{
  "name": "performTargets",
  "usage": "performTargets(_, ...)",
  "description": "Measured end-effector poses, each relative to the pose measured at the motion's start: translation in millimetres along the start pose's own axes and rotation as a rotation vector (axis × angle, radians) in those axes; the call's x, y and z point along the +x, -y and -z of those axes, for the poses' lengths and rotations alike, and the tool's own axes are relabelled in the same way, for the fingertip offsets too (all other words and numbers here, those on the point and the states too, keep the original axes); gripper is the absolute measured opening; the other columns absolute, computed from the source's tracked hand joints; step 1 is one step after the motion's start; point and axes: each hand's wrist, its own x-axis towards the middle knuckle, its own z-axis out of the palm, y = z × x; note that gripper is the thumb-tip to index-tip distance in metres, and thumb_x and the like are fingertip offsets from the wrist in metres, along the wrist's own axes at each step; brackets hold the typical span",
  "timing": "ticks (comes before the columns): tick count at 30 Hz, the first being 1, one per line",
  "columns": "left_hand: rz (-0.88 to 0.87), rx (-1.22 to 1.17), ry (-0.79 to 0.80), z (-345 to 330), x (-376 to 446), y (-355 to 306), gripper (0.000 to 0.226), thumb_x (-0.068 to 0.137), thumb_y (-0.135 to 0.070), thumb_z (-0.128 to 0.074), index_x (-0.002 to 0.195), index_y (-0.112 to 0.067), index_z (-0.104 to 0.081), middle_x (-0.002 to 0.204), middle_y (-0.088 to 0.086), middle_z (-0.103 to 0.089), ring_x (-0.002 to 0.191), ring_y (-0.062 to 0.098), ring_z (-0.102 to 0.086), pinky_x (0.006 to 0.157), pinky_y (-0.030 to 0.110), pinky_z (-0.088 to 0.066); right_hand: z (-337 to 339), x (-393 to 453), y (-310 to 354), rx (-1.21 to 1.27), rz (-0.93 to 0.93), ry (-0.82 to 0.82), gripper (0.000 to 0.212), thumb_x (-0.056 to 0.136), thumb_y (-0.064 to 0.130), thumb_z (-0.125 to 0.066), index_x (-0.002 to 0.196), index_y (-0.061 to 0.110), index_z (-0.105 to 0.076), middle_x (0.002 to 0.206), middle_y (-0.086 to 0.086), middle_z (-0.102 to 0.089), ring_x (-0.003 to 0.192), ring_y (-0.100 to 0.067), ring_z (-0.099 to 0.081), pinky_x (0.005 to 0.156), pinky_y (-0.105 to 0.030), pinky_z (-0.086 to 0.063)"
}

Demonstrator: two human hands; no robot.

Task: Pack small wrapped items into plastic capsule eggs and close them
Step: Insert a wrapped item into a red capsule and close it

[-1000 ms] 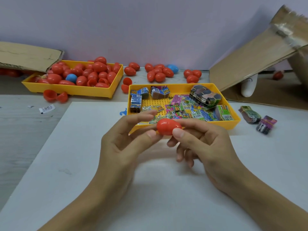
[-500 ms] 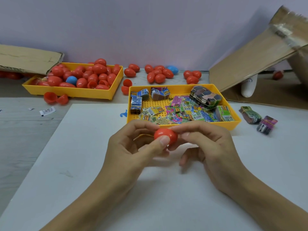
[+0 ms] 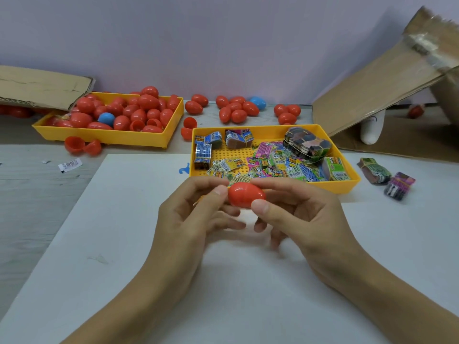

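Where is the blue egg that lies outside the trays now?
In the head view, the blue egg lies far back near the wall, right of centre, touching a cluster of red eggs behind the tray of wrapped items.

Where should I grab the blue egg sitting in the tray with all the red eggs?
Pinch the blue egg across its rounded top, coming straight down from above. Red eggs crowd around it in the yellow tray, hiding its lower part, so only the top is free. It looks smooth and may slip, so grip gently.
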Motion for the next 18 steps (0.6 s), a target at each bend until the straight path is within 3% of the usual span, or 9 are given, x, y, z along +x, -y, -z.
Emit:
performTargets(2,0.026,0.032,0.032,-1.5,0.2,-0.7,0.026,0.078,-0.041,-0.070,0.088,-0.017,-0.072,0.071,0.013,-0.061,0.060,0.023,-0.062,0.056,0.032,-0.053,-0.1,-0.4,-1.2,-0.029,0.021,-0.008,0.032,0.078,0.016,-0.076,0.105,0.032,-0.075,0.092,-0.003,-0.075,0.071,-0.019,-0.070,0.046,-0.027,-0.050)
performTargets(5,0.036,0.014,0.060,-4.6,-0.2,-2.2,0.030,0.077,-0.044,-0.070,0.086,-0.015,-0.071,0.068,0.009,-0.059,0.056,0.021,-0.058,0.050,0.029,-0.050,-0.7,0.0,-2.4,-0.034,0.031,0.000,0.033,0.076,0.009,-0.075,0.099,0.033,-0.076,0.092,-0.003,-0.075,0.075,-0.018,-0.070,0.049,-0.026,-0.051)
performTargets(9,-0.009,0.071,0.044,-4.1,-1.8,-1.2,0.016,0.077,-0.029,-0.079,0.084,-0.017,-0.072,0.071,0.008,-0.067,0.059,0.018,-0.064,0.055,0.031,-0.056,0.4,-1.2,-0.9,-0.001,0.034,0.033,0.023,0.080,0.002,-0.066,0.089,0.022,-0.074,0.103,-0.003,-0.075,0.076,-0.018,-0.071,0.055,-0.030,-0.054)
performTargets(11,-0.063,0.115,0.062,-3.6,-3.6,-0.8,0.022,0.070,-0.026,-0.085,0.087,-0.017,-0.072,0.080,0.008,-0.072,0.067,0.021,-0.070,0.062,0.034,-0.059,1.5,-1.6,0.5,0.030,0.021,0.016,0.015,0.084,0.008,-0.063,0.091,0.016,-0.073,0.106,-0.006,-0.074,0.078,-0.022,-0.070,0.056,-0.034,-0.056)
performTargets(13,-0.120,0.145,0.061,-3.4,-4.3,-0.9,0.028,0.065,-0.024,-0.086,0.089,-0.018,-0.073,0.086,0.008,-0.074,0.075,0.023,-0.072,0.067,0.034,-0.060,0.6,-0.7,2.7,0.067,-0.019,-0.025,0.015,0.088,0.023,-0.063,0.096,0.013,-0.071,0.098,-0.011,-0.073,0.080,-0.028,-0.070,0.051,-0.036,-0.055)
performTargets(16,-0.176,0.121,0.051,-3.4,-3.7,1.5,0.028,0.067,-0.006,-0.083,0.091,-0.016,-0.072,0.089,0.005,-0.075,0.083,0.020,-0.073,0.072,0.023,-0.057,-1.9,1.4,2.7,-0.005,-0.094,-0.058,0.038,0.084,0.050,-0.063,0.087,0.013,-0.068,0.071,-0.011,-0.066,0.057,-0.030,-0.061,0.038,-0.032,-0.046)
performTargets(18,-0.212,0.120,0.077,-3.9,-4.2,2.6,0.029,0.070,0.000,-0.077,0.094,-0.015,-0.071,0.093,0.003,-0.075,0.090,0.020,-0.073,0.077,0.022,-0.056,-3.1,2.0,0.9,-0.063,-0.089,-0.046,0.037,0.086,0.049,-0.063,0.081,0.012,-0.068,0.061,-0.007,-0.063,0.044,-0.024,-0.052,0.034,-0.029,-0.040)
